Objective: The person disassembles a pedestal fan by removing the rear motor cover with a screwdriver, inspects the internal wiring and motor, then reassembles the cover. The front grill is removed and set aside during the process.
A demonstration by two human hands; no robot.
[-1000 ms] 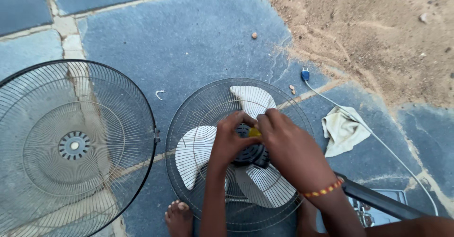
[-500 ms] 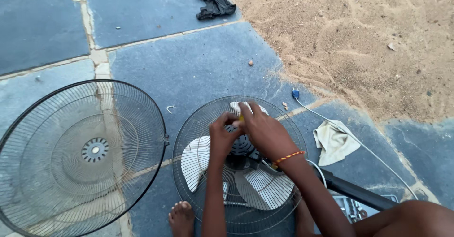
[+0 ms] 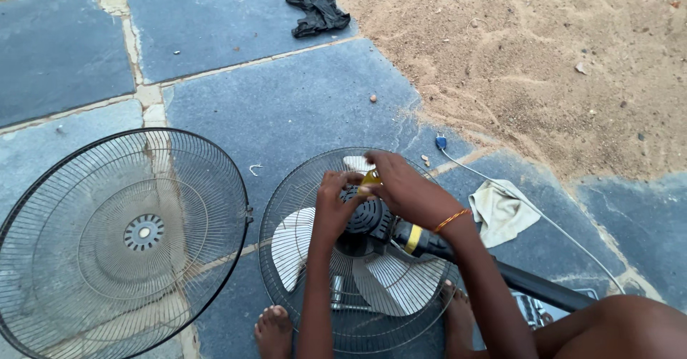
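Bare feet at the bottom edge, one foot (image 3: 273,330) just left of the rear fan guard (image 3: 286,273), toes on the stone floor (image 3: 286,108). Rear fan guard lying flat on the slabs, white blades (image 3: 397,284) inside it, dark motor housing (image 3: 366,219) at the centre. Black stand pole (image 3: 537,287) with a yellow band running off to the lower right.

Left hand (image 3: 335,205) resting on the motor housing, fingers curled over its left side, gripping it. Right hand (image 3: 404,187) over the top of the housing, fingers pinched on a small yellow part (image 3: 371,178) at the hub; orange bangle (image 3: 449,220) on the right wrist.

Detached front fan guard (image 3: 129,237) flat on the floor just left, almost touching the rear one. Pale cloth (image 3: 504,212) right of the hands, thin white cable (image 3: 551,223) crossing it, ending in a small blue plug (image 3: 441,143).

Farther off: small pebble (image 3: 373,98) on the slab, black rag (image 3: 318,10) near the top, sand (image 3: 544,58) to the right.
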